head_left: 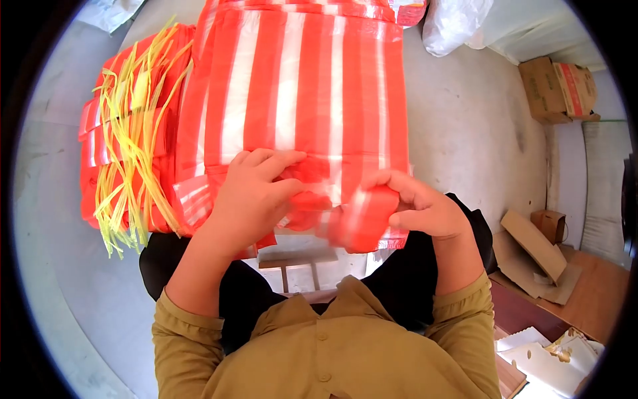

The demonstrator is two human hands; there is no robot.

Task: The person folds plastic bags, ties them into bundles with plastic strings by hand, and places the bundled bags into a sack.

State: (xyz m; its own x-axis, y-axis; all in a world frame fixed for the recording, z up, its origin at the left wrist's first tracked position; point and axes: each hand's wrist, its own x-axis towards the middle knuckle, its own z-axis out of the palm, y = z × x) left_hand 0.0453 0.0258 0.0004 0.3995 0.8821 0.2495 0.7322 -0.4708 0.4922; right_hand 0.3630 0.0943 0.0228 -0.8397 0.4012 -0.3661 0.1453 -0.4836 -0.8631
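Note:
A stack of red-and-white striped plastic bags (318,80) lies in front of me, its stripes running away from my body. My left hand (256,189) rests on the near part of the stack, fingers curled, with thumb and fingers closed on bunched red plastic. At the near right corner my right hand (425,206) grips a folded part of a striped plastic bag (369,219) between thumb and fingers. This folded part is blurred by motion. Left of the stack, a bundle of yellow plastic strips (136,146) lies across more folded red bags (90,126).
Cardboard boxes (548,90) stand at the far right. Nearer on the right, a flattened carton (531,256) lies on a brown wooden surface (598,286). A clear plastic bag (455,26) sits at the upper right. Below the stack's near edge is a small stool (299,256) between my legs.

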